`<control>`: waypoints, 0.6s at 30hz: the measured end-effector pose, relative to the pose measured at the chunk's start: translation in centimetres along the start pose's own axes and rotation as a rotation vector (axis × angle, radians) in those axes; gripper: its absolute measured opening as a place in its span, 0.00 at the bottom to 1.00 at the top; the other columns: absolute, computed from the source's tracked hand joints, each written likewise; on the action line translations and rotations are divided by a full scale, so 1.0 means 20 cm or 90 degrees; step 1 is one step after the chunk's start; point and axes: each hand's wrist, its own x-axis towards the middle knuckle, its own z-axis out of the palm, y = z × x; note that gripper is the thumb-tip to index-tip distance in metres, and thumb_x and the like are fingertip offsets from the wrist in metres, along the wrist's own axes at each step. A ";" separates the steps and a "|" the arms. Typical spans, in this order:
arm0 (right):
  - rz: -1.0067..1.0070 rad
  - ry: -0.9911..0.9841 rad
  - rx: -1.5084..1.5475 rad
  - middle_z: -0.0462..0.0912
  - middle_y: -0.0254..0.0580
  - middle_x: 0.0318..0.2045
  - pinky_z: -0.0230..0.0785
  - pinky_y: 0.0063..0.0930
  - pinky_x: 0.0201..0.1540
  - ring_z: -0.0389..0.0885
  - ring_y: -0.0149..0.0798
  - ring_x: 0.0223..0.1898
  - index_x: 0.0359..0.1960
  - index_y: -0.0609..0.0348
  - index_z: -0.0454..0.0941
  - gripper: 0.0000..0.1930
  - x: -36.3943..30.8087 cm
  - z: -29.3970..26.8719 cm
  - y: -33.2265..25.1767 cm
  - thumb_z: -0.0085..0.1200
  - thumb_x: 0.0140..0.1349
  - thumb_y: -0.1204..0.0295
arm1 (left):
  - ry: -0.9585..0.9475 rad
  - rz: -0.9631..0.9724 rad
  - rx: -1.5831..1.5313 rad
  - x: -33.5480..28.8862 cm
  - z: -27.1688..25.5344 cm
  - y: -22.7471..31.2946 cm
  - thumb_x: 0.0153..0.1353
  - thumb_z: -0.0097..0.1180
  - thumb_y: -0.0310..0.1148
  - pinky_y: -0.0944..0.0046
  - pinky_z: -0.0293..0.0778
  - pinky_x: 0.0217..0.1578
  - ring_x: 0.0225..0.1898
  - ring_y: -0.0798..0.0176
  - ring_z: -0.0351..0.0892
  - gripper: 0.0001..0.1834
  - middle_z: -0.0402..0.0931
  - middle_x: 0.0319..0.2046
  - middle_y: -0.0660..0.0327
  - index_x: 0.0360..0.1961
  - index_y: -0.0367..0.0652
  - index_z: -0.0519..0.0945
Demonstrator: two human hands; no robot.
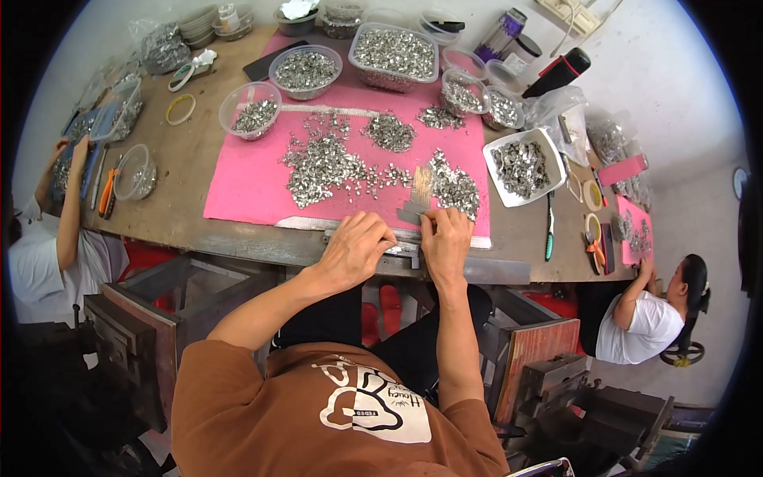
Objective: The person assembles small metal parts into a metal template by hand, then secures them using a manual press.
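Both my hands are at the front edge of the bench, over a metal bar fixture (407, 248). My left hand (355, 248) is closed, thumb and index finger pinched beside the fixture, on something too small to make out. To its right, my right hand (447, 248) has its fingers curled together near a grey flat strip (410, 212); what they hold, if anything, is hidden. Just beyond lie loose piles of small silvery metal pieces (322, 171) on a pink mat (246, 179). One pile (453, 187) sits close to my right fingertips.
Clear tubs of metal pieces (306, 71) line the back, and a white square dish (526, 168) stands right of the mat. A green-black tool (549, 230) and orange-handled pliers (594, 250) lie farther right. One person (60, 262) works at left, another (648, 318) at right.
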 end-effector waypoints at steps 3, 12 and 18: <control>-0.007 0.004 0.014 0.77 0.43 0.31 0.64 0.43 0.44 0.76 0.48 0.37 0.33 0.58 0.79 0.04 -0.01 0.00 0.01 0.63 0.59 0.77 | 0.006 0.010 0.013 0.00 0.01 0.00 0.62 0.61 0.26 0.55 0.66 0.42 0.39 0.54 0.73 0.03 0.76 0.35 0.60 0.36 0.41 0.78; 0.071 -0.099 0.370 0.77 0.48 0.34 0.71 0.38 0.39 0.78 0.49 0.34 0.39 0.65 0.74 0.04 -0.09 -0.15 -0.09 0.56 0.66 0.82 | 0.010 0.019 0.001 -0.01 0.00 -0.01 0.61 0.61 0.25 0.55 0.66 0.41 0.38 0.53 0.74 0.04 0.76 0.35 0.59 0.36 0.41 0.78; 0.025 -0.099 0.380 0.76 0.48 0.35 0.71 0.38 0.40 0.77 0.50 0.34 0.39 0.64 0.72 0.05 -0.14 -0.15 -0.11 0.55 0.66 0.83 | 0.001 0.032 0.016 0.00 0.00 -0.01 0.61 0.60 0.25 0.55 0.65 0.41 0.38 0.53 0.74 0.04 0.76 0.35 0.59 0.36 0.41 0.78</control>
